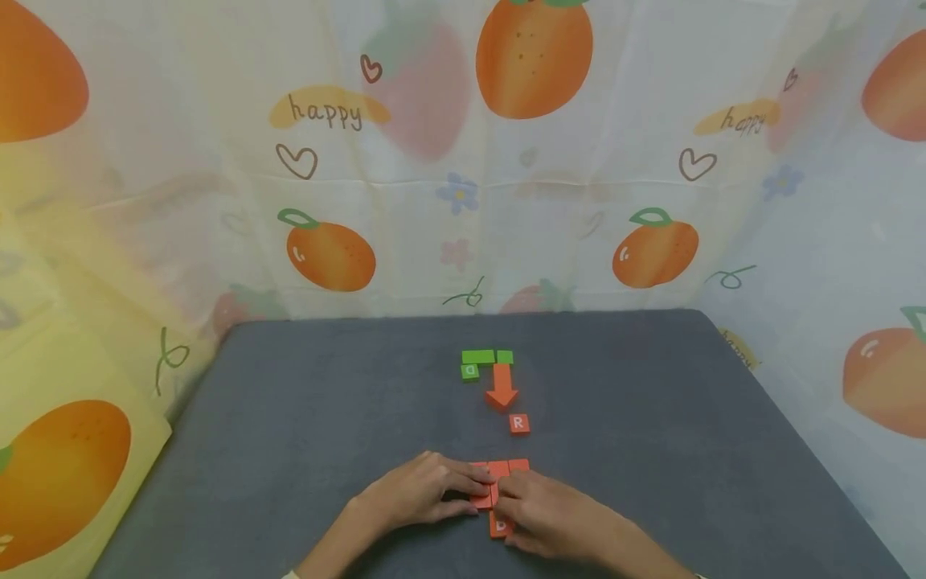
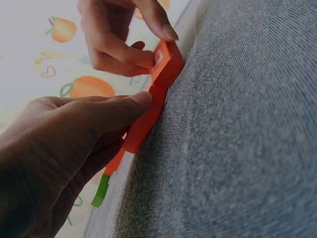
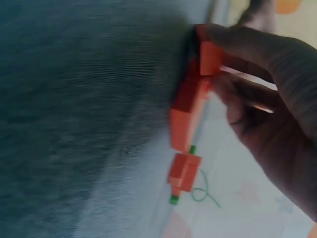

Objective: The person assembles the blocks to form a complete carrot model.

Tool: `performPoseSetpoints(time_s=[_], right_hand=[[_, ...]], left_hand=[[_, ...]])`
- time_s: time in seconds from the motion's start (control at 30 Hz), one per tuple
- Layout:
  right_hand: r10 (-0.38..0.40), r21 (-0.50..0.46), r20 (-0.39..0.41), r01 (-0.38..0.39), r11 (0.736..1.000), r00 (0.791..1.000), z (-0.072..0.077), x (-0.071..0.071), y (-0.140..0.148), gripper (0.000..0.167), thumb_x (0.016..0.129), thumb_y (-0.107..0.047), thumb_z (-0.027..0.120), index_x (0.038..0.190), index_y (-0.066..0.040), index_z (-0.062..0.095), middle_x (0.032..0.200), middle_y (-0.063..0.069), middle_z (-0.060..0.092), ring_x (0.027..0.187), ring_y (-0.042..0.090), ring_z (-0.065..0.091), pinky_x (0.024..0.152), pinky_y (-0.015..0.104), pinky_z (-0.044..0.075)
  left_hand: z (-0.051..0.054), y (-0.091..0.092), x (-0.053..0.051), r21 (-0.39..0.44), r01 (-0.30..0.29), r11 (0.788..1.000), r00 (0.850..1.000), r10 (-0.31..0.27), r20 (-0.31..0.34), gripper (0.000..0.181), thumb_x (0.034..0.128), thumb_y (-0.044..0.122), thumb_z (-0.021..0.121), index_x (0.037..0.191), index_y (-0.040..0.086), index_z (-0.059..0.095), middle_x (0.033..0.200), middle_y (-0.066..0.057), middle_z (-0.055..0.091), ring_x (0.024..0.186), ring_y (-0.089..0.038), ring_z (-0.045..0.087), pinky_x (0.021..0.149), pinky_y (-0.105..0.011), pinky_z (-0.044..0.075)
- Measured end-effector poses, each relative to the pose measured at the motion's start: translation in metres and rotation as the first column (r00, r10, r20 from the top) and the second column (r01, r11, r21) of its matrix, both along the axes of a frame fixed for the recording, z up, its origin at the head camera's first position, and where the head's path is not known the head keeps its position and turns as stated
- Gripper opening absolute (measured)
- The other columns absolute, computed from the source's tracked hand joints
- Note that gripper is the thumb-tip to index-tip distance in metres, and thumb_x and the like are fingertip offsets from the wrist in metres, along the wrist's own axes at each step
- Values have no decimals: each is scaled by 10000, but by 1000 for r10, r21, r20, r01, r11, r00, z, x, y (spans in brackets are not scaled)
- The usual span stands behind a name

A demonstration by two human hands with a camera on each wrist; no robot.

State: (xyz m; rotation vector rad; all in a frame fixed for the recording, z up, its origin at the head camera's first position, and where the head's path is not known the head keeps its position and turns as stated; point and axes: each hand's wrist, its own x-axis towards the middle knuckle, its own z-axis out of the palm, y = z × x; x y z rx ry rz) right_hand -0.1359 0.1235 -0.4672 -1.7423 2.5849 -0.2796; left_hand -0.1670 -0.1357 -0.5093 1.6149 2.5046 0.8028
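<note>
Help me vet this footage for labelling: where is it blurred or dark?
Head: soft light, letter on the R block legible; left wrist: left hand darkens toward the wrist, tabletop weave visible; right wrist: right hand and orange-red blocks blurred, tabletop dark toward the upper left.
</note>
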Motion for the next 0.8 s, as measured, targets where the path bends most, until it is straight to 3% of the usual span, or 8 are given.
performPoseSetpoints(time_s=[0.13,0.27,0.4,0.53,0.6,0.8], right_hand=[[-17,-9,-43,16,1000,999,-9,2,2,98,946,-274,795,968,-200,734,1105,-51,628,905,24,533,770,163,499],[-18,-57,-33,16,998,999,-13,3,2,136,932,-303,804,1002,-208,737,1269,-20,642,1033,59,591,868,194,548],[-8,-113,3,9,994,1000,-16,1,0,155,925,-302,802,1024,-208,728,1098,-77,605,943,17,549,836,139,512],[-1,-160,7,2,987,1000,-21,-2,0,207,924,-354,788,1033,-199,705,1051,-74,593,905,19,531,807,134,493],[-9,-176,23,13,984,1000,-23,-3,1,273,928,-396,770,1088,-190,691,1063,-70,591,912,27,524,804,150,494],[-100,-160,112,118,980,989,-22,-2,2,542,952,-461,724,1377,-149,600,1310,-53,605,1140,84,567,984,285,549]], left_hand=[[0,0,0,-2,4,1000,1000,-4,1,259,1015,246,703,1246,156,778,1341,20,738,1200,-62,716,988,-167,564],[1,0,0,-3,5,1000,1000,-5,0,254,1018,236,700,1246,156,778,1334,16,743,1188,-65,722,984,-178,571],[1,0,-1,-7,0,1000,1000,0,8,258,1017,238,702,1251,158,776,1334,10,743,1191,-66,721,984,-184,573],[0,0,-1,-7,-3,1000,1000,3,9,261,1020,246,697,1254,160,775,1340,14,739,1200,-67,717,988,-180,570],[0,0,0,-6,-3,1000,1000,3,12,266,1022,251,694,1260,161,773,1348,17,735,1207,-68,714,991,-179,568],[0,-1,0,2,-10,1000,1000,10,25,270,1019,252,699,1264,163,768,1343,19,737,1199,-57,712,981,-176,571]])
